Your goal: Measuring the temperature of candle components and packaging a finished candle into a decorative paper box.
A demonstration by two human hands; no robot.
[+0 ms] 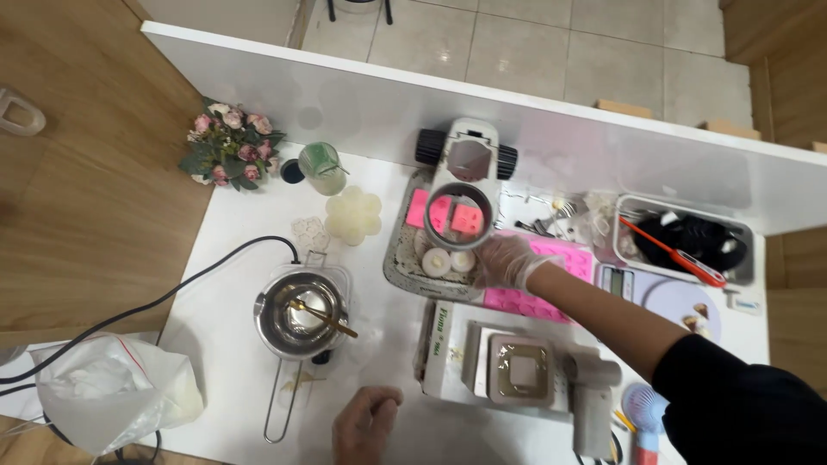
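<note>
white table, wood floor, pale tiled floor
</note>
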